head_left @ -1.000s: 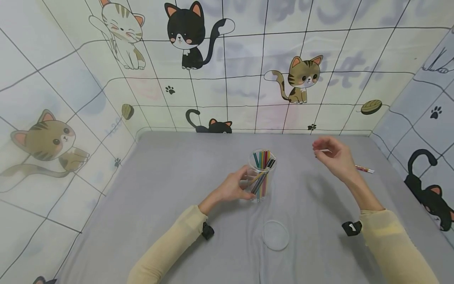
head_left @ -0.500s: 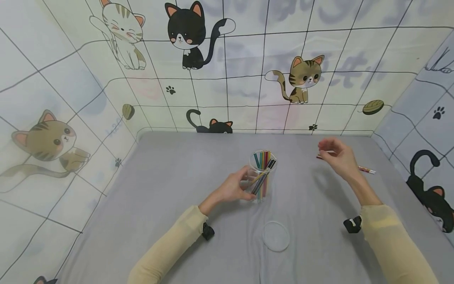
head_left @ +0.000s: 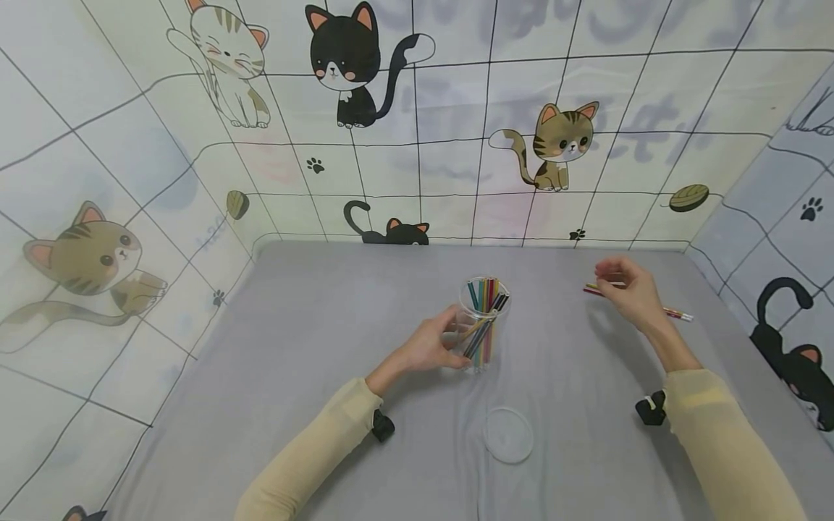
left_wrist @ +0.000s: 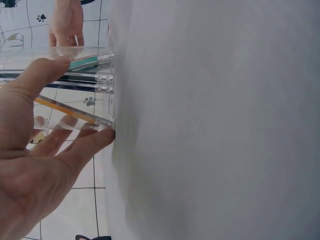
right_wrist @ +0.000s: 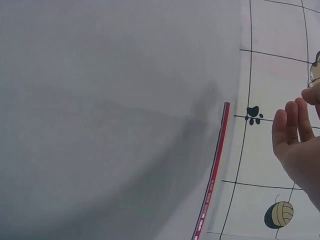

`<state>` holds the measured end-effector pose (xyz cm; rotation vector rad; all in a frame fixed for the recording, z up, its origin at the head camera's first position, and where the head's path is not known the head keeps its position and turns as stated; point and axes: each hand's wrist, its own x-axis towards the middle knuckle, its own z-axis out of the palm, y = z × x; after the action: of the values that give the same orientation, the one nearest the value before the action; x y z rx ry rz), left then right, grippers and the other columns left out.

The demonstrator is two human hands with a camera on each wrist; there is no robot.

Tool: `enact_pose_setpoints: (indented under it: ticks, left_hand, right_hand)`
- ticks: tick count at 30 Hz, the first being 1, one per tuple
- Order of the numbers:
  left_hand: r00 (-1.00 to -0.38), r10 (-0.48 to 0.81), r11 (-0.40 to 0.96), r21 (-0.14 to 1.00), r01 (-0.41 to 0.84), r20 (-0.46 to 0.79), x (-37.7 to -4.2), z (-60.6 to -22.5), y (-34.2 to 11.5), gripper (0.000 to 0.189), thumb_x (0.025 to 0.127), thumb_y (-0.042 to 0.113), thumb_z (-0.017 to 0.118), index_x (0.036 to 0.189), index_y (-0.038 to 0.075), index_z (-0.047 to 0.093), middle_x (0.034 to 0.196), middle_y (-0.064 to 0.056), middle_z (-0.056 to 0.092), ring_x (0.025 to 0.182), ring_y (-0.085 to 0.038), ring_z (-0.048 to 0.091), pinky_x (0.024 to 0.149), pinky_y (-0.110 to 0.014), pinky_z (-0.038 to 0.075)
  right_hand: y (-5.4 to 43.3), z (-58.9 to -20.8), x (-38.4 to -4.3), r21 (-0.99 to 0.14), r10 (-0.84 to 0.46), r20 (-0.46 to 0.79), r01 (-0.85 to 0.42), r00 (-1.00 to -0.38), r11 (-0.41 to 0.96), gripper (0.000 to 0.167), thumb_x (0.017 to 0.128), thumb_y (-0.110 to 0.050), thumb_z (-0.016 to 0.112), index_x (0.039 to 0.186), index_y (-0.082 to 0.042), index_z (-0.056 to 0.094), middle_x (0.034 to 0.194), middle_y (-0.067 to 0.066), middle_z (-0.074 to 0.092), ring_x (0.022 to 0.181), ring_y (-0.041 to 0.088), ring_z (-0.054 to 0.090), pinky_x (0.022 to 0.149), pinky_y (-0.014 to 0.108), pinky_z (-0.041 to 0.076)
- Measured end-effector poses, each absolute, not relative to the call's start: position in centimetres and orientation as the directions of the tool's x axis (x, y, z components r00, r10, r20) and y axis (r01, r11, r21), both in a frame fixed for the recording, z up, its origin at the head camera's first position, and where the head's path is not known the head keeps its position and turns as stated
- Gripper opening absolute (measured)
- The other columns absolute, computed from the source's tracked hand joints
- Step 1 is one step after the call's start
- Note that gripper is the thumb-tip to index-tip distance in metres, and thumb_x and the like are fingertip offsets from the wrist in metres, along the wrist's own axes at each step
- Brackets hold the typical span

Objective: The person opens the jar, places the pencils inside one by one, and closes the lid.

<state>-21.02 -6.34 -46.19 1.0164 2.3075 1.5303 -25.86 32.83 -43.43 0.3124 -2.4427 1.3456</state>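
In the head view my left hand (head_left: 423, 344) grips the side of a clear cup (head_left: 463, 295) that stands on the grey cloth. Inside lean several coloured pencils (head_left: 483, 293), among them teal, red, yellow and black ones. The left wrist view shows thumb and fingers around the cup, with the metal-banded pencil ends (left_wrist: 105, 77) at its base. My right hand (head_left: 630, 293) hovers over red and yellow pencils (head_left: 591, 290) lying at the right; it covers their middle. Its fingers are loosely bent with nothing visible in them. A red pencil (right_wrist: 215, 170) lies below it in the right wrist view.
A clear round lid (head_left: 509, 435) lies flat on the grey table cloth (head_left: 326, 304), nearer to me than the cup. Cat-printed walls (head_left: 456, 166) enclose the table at the back and both sides.
My right hand has moved slightly right and toward me, uncovering the left ends of the pencils beneath it. My left hand keeps its grip on the cup.
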Motion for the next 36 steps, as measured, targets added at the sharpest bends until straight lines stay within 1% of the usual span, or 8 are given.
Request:
enact_pose_setpoints:
  ticks: [7, 16, 23, 25, 29, 31, 33, 36]
  left_hand:
    - [-0.748, 0.635, 0.243, 0.869, 0.432, 0.194, -21.0, -46.1, -6.4, 0.076, 0.073, -0.006, 0.083, 0.136, 0.011, 0.045, 0.131, -0.01, 0.059, 0.124, -0.028, 0.057, 0.094, -0.028, 0.052]
    - [-0.751, 0.632, 0.235, 0.875, 0.422, 0.192, -21.0, -46.3, -6.4, 0.078, 0.073, -0.006, 0.084, 0.138, 0.011, 0.044, 0.132, -0.012, 0.059, 0.124, -0.033, 0.056, 0.094, -0.033, 0.053]
    - [-0.758, 0.627, 0.252, 0.873, 0.417, 0.181, -21.2, -46.4, -6.4, 0.076, 0.073, -0.006, 0.084, 0.136, 0.012, 0.045, 0.13, -0.009, 0.06, 0.124, -0.027, 0.057, 0.093, -0.028, 0.052]
    - [-0.757, 0.628, 0.248, 0.875, 0.416, 0.182, -21.2, -46.4, -6.4, 0.076, 0.073, -0.006, 0.084, 0.136, 0.011, 0.045, 0.131, -0.009, 0.06, 0.124, -0.026, 0.057, 0.093, -0.028, 0.052]
    - [-0.76, 0.625, 0.238, 0.882, 0.406, 0.182, -21.1, -46.2, -6.3, 0.076, 0.072, -0.008, 0.083, 0.135, 0.012, 0.045, 0.13, -0.01, 0.06, 0.124, -0.026, 0.057, 0.093, -0.027, 0.052]
    - [-0.761, 0.622, 0.239, 0.881, 0.407, 0.183, -21.1, -46.2, -6.3, 0.076, 0.071, -0.008, 0.083, 0.135, 0.012, 0.046, 0.13, -0.01, 0.06, 0.124, -0.026, 0.057, 0.093, -0.027, 0.052]
    - [-0.761, 0.622, 0.241, 0.881, 0.408, 0.182, -21.0, -46.1, -6.3, 0.076, 0.071, -0.008, 0.083, 0.134, 0.012, 0.046, 0.13, -0.01, 0.06, 0.123, -0.025, 0.057, 0.093, -0.026, 0.052]
    - [-0.76, 0.623, 0.247, 0.876, 0.415, 0.184, -21.0, -46.1, -6.3, 0.075, 0.072, -0.007, 0.084, 0.134, 0.012, 0.046, 0.131, -0.011, 0.06, 0.123, -0.025, 0.057, 0.092, -0.026, 0.052]
  right_hand:
    - [33.2, -43.8, -26.2, -0.769, -0.018, 0.358, -0.306, -0.934, 0.561, 0.025, 0.093, 0.006, 0.061, 0.117, 0.01, 0.057, 0.112, 0.023, 0.059, 0.095, 0.002, 0.054, 0.078, 0.007, 0.043]
    - [34.0, -44.6, -26.8, -0.764, -0.01, 0.301, -0.248, -0.953, 0.596, 0.027, 0.094, 0.003, 0.061, 0.119, 0.01, 0.056, 0.112, 0.026, 0.058, 0.092, 0.006, 0.052, 0.074, 0.009, 0.042]
    - [34.4, -45.2, -27.2, -0.741, -0.02, 0.301, -0.247, -0.953, 0.624, 0.027, 0.093, 0.003, 0.061, 0.119, 0.01, 0.058, 0.111, 0.028, 0.059, 0.087, 0.002, 0.051, 0.069, 0.008, 0.041]
    - [34.5, -45.4, -27.3, -0.738, -0.019, 0.287, -0.234, -0.958, 0.633, 0.027, 0.094, 0.002, 0.061, 0.119, 0.01, 0.058, 0.112, 0.028, 0.059, 0.089, 0.006, 0.052, 0.068, 0.007, 0.041]
    - [34.5, -45.6, -27.5, -0.729, 0.0, 0.259, -0.195, -0.966, 0.656, 0.028, 0.094, 0.002, 0.06, 0.121, 0.009, 0.057, 0.113, 0.028, 0.059, 0.094, 0.023, 0.054, 0.066, 0.008, 0.04]
    - [34.5, -45.8, -27.6, -0.727, 0.01, 0.251, -0.182, -0.968, 0.662, 0.029, 0.094, 0.002, 0.06, 0.122, 0.008, 0.056, 0.114, 0.027, 0.058, 0.096, 0.025, 0.055, 0.066, 0.008, 0.04]
    - [34.6, -45.9, -27.7, -0.729, 0.013, 0.253, -0.182, -0.967, 0.659, 0.029, 0.093, 0.003, 0.06, 0.122, 0.009, 0.056, 0.113, 0.027, 0.058, 0.094, 0.022, 0.055, 0.066, 0.009, 0.04]
    - [34.8, -46.1, -27.8, -0.735, 0.008, 0.248, -0.183, -0.969, 0.653, 0.031, 0.093, 0.002, 0.061, 0.123, 0.009, 0.055, 0.114, 0.028, 0.058, 0.09, 0.011, 0.053, 0.066, 0.008, 0.041]
